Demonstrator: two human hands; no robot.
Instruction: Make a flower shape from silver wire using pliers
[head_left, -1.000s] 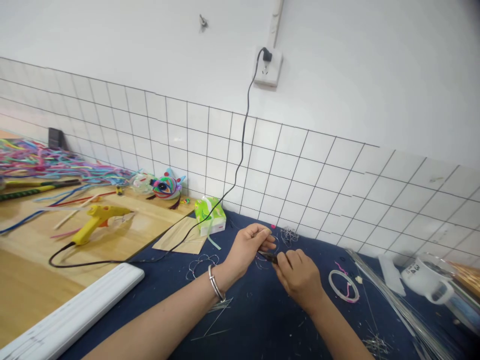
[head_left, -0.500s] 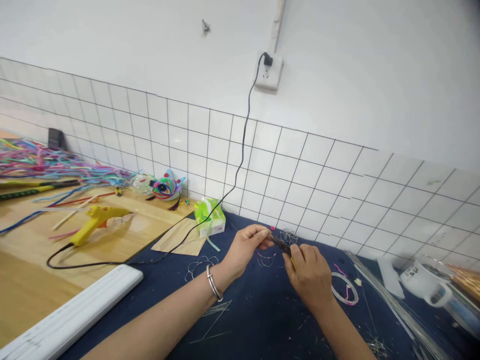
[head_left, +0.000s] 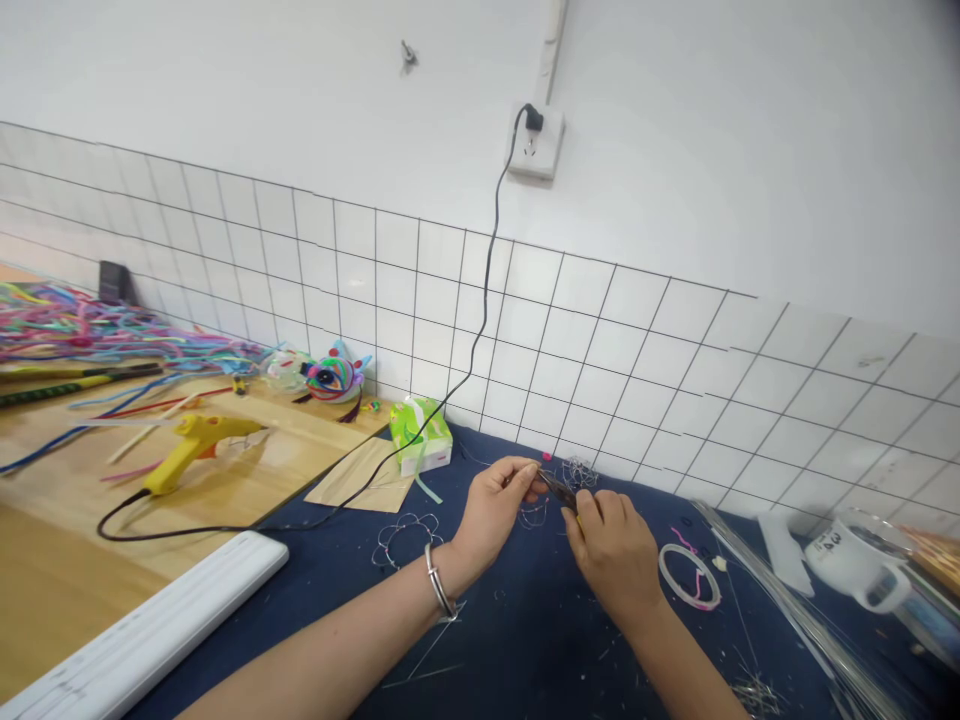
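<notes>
My right hand (head_left: pixel 615 545) is wrapped round a pair of pliers (head_left: pixel 559 489) with dark jaws that point up and left. Their tips meet the fingers of my left hand (head_left: pixel 504 505), which is closed in a pinch. A thin wire (head_left: pixel 480 461) seems to run out from those fingers to the left; its pinched end is too small to make out. Below my left wrist lies a flower-shaped wire loop (head_left: pixel 405 540) with small beads. Another bent wire piece (head_left: pixel 534 515) is partly hidden behind my left fingers.
Yellow glue gun (head_left: pixel 187 450) on the wooden board, its black cord (head_left: pixel 330 513) crossing to the wall socket. A green tissue pack (head_left: pixel 420 435) stands by the wall. Right: a white ring spool (head_left: pixel 688 577), long straight wires (head_left: pixel 780 590), a white mug (head_left: pixel 855 560). Left front: a white power strip (head_left: pixel 165 620).
Both hands stay together at nearly the same spot, with the pliers still at my left fingertips. My left wrist has shifted slightly right, and the bracelet has moved with it.
</notes>
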